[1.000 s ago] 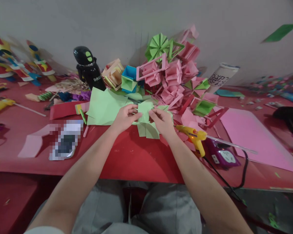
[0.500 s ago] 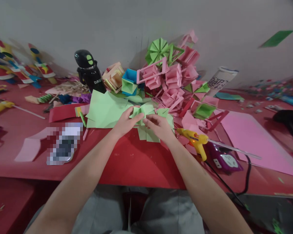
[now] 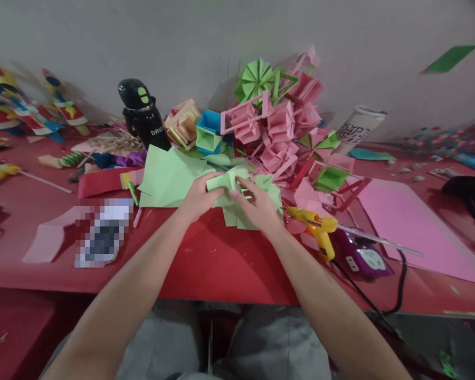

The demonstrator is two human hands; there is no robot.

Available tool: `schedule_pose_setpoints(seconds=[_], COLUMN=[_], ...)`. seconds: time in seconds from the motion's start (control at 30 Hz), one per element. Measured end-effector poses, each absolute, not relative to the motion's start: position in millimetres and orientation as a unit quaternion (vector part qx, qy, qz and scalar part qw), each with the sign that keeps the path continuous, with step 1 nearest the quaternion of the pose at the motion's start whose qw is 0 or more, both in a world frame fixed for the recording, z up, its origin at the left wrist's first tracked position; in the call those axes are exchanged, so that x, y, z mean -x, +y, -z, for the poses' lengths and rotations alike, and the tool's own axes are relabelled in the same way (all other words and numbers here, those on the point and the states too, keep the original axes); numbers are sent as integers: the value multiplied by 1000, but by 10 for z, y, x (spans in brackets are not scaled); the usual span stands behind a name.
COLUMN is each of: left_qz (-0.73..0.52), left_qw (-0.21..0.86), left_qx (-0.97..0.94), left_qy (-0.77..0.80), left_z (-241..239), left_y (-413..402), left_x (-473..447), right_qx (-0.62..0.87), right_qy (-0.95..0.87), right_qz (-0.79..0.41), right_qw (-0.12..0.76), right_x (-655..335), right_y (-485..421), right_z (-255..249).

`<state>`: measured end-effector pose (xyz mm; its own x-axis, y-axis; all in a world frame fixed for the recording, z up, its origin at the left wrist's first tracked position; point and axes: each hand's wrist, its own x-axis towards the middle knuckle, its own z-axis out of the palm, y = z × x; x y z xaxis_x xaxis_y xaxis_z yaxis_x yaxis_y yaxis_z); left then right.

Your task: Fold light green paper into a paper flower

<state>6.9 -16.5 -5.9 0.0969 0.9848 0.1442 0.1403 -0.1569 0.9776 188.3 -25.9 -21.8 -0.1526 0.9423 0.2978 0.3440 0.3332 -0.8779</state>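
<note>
My left hand and my right hand meet over the red table, both pinching a folded light green paper piece. Their fingers are closed on its folds. Under and beside them lie more light green paper pieces and a larger green sheet. Just behind rises a heap of pink folded paper shapes, topped by a green pleated fan.
A yellow glue gun lies right of my right hand, its cord running to a purple power strip. A pink sheet lies further right. A black bottle stands behind. A blurred-out flat object sits at left.
The green paper piece has been folded up between my hands and my fingers have drawn closer together on it. The view shifted slightly.
</note>
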Motion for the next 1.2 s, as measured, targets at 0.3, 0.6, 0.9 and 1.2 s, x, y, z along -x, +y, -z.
schedule_pose_setpoints(seconds=[0.3, 0.6, 0.9, 1.2], left_qz=[-412, -368, -350, -361], left_qw=[432, 425, 521, 418], left_qx=[-578, -668, -657, -713], left_qy=[557, 488, 417, 431], left_z=[30, 8, -89, -49], left_y=[-146, -120, -170, -150], left_x=[45, 148, 254, 188], right_qx=[490, 494, 479, 448], right_qy=[-577, -634, -602, -565], right_qz=[-395, -374, -371, -433], right_qw=[521, 463, 521, 541], right_x=[-1974, -2004, -2034, -1987], right_y=[-148, -125, -115, -141], right_z=[203, 218, 178, 134])
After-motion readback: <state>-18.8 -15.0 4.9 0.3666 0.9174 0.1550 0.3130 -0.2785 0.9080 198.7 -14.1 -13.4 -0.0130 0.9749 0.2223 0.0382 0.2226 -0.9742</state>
